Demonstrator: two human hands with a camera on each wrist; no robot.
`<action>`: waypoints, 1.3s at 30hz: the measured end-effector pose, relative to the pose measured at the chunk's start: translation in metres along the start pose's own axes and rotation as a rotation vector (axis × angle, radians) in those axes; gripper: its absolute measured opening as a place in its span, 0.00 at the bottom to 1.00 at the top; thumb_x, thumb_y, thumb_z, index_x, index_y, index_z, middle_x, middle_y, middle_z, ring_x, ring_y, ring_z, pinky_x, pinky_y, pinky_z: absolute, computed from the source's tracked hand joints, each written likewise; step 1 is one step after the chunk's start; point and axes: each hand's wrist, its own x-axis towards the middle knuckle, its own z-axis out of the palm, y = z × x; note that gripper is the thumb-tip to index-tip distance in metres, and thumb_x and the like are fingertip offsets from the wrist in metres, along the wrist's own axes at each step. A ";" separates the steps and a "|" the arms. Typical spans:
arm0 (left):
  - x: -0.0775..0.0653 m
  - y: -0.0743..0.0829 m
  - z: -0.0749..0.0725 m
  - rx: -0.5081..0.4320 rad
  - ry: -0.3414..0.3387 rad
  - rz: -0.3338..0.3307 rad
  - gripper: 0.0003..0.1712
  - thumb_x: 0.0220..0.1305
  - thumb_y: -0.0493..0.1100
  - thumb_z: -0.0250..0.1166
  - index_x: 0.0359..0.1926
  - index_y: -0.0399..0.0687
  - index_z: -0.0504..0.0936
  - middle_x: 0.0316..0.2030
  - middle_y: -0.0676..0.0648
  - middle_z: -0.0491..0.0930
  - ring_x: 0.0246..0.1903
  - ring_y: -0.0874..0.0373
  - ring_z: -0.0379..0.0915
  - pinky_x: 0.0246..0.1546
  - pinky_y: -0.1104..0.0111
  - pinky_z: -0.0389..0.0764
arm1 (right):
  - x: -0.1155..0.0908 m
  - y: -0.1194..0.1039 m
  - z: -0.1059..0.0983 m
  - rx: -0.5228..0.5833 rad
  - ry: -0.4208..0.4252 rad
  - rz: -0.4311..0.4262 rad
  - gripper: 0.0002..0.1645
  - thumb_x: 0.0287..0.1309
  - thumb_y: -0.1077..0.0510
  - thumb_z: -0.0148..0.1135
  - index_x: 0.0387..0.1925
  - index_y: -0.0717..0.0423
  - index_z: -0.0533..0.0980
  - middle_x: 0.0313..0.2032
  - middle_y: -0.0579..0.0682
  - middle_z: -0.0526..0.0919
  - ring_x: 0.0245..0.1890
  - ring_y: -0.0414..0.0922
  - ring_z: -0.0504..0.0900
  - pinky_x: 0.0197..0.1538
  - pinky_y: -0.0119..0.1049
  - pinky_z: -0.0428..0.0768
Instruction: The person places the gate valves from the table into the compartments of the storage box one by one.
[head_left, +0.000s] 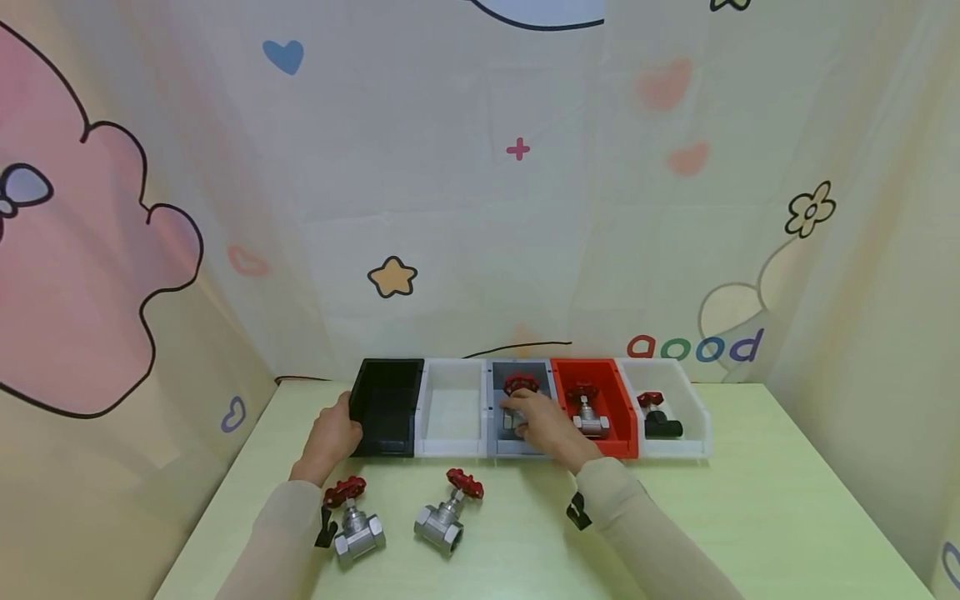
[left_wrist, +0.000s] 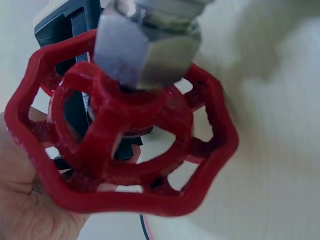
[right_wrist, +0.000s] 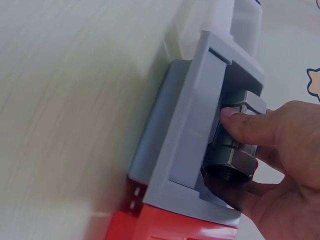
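Note:
My right hand [head_left: 553, 429] reaches into the grey bin [right_wrist: 192, 125] and grips a metal valve [right_wrist: 232, 142] by its body, thumb across the near side. In the head view, the red handwheel [head_left: 521, 382] of that valve shows above my fingers. At the far left of the bin row, my left hand [head_left: 330, 435] holds the black bin [head_left: 386, 408] by its left side. Close under my left wrist lies another valve with a red handwheel [left_wrist: 210, 125], which hides much of the hand in the left wrist view.
A further valve [head_left: 442, 521] lies on the table [head_left: 757, 500] in front of the bins. The white bin [head_left: 453, 408] stands between black and grey. To the right, the red bin [head_left: 626, 446] holds a valve and the end white bin [head_left: 701, 437] a black-bodied one.

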 end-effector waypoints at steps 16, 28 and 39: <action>0.002 -0.003 0.003 0.009 0.005 -0.010 0.38 0.63 0.34 0.52 0.73 0.31 0.52 0.54 0.25 0.77 0.34 0.47 0.78 0.45 0.49 0.81 | 0.005 -0.002 0.012 0.000 -0.047 0.075 0.31 0.56 0.67 0.66 0.62 0.51 0.76 0.63 0.52 0.77 0.63 0.52 0.75 0.65 0.50 0.73; 0.001 -0.002 0.003 0.011 0.005 -0.011 0.37 0.64 0.35 0.52 0.73 0.32 0.53 0.55 0.26 0.77 0.35 0.47 0.79 0.46 0.48 0.81 | 0.014 0.001 0.017 -0.008 -0.084 0.115 0.31 0.56 0.67 0.65 0.62 0.49 0.76 0.65 0.52 0.75 0.65 0.53 0.72 0.66 0.53 0.71; 0.002 -0.003 0.003 0.010 0.014 0.003 0.37 0.63 0.35 0.52 0.72 0.31 0.53 0.54 0.25 0.77 0.32 0.48 0.77 0.41 0.51 0.81 | 0.020 -0.001 0.014 -0.029 -0.102 0.118 0.29 0.52 0.71 0.67 0.56 0.49 0.80 0.58 0.52 0.80 0.58 0.52 0.78 0.60 0.51 0.77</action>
